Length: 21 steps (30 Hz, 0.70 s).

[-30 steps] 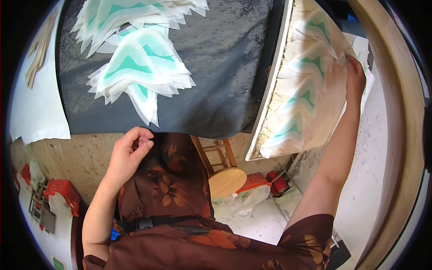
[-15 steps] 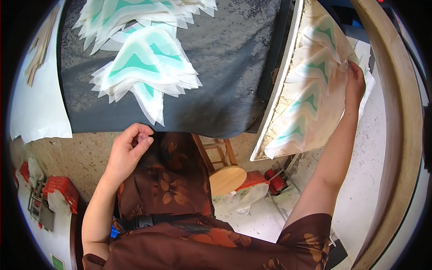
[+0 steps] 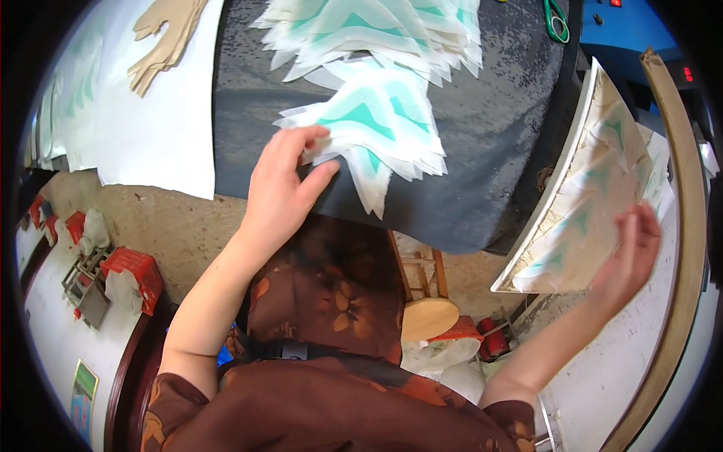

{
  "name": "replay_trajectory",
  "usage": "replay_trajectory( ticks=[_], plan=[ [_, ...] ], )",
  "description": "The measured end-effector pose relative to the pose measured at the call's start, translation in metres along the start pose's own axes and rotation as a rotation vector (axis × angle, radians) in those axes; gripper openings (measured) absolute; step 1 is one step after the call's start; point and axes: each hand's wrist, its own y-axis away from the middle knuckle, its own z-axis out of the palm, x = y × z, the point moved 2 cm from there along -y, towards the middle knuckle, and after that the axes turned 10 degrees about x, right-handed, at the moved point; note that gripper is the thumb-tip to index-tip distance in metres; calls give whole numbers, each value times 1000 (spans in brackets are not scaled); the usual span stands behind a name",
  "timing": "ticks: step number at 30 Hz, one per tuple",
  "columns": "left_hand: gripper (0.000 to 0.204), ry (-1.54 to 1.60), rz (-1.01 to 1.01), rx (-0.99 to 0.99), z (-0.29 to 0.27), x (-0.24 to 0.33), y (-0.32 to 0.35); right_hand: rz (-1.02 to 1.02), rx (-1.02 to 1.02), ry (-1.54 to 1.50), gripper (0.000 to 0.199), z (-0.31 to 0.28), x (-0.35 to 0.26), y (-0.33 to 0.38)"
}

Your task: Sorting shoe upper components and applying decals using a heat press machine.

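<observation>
My left hand (image 3: 282,184) reaches over the near edge of a dark-covered table, thumb and fingers apart. Its fingertips are at the left side of a small fanned pile of white, translucent pieces with green chevron bands (image 3: 361,120). Beyond this lies a larger stack of similar pieces (image 3: 376,26). To the right, a white-edged board (image 3: 561,173) carries several more green-banded pieces in a row, looking pale and brownish. My right hand (image 3: 631,252), smeared by motion, is at the board's right side near its lower end; whether it holds anything is unclear.
Brown cut-out shapes (image 3: 167,41) lie on a white sheet (image 3: 181,128) at the left. Green-handled scissors (image 3: 556,21) rest at the table's far right. A curved wooden edge (image 3: 674,188) runs down the right. Below are a wooden stool (image 3: 429,316) and a red crate (image 3: 135,275).
My left hand has moved forward from the table edge to the small pile, its fingers spreading. My right hand has come nearer along the board's right side. The whole view has shifted leftward.
</observation>
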Motion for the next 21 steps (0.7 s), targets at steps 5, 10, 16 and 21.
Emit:
replay_trajectory(
  ticks=[5, 10, 16, 21],
  plan=[
    [50, -339, 326, 164, 8, 3, -32, 271, -609, -133, 29, 151, -30, 102],
    [48, -369, 262, 96, 14, -9, -44, 196, -712, 171, 29, 210, -28, 119],
    [42, -330, 275, 115, 16, -21, -44, 313, -678, 138, 31, 224, -24, 138],
    [40, -308, 285, 150, 18, -18, -41, 209, -545, 143, 21, 228, -22, 145]
  ],
)
